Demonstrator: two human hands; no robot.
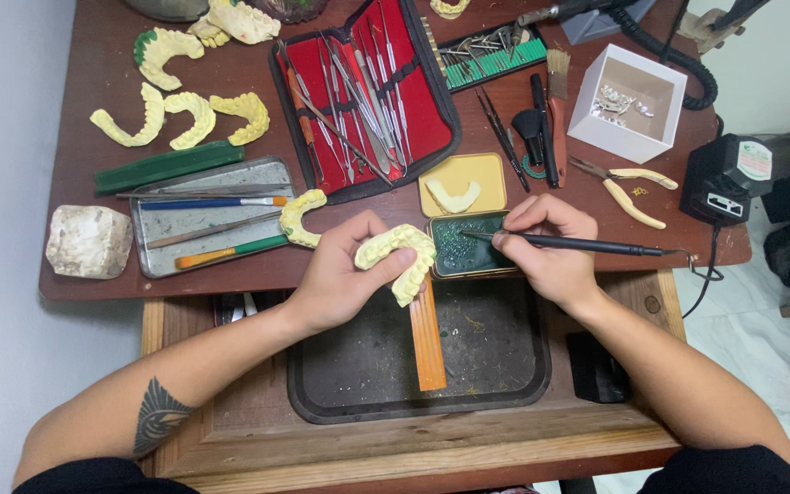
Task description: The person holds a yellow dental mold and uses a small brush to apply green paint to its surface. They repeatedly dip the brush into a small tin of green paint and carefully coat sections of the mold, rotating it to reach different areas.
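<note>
My left hand [340, 274] is closed around a yellow dental cast [401, 256], just left of the green tin [468, 247]. My right hand [546, 252] pinches a thin black tool [587, 244], its tip inside that tin.

Round white-green label [754, 160] atop black device [724, 178]

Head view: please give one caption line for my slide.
Left hand holds a yellow dental cast; right hand dips a black tool into green wax tin.
</note>
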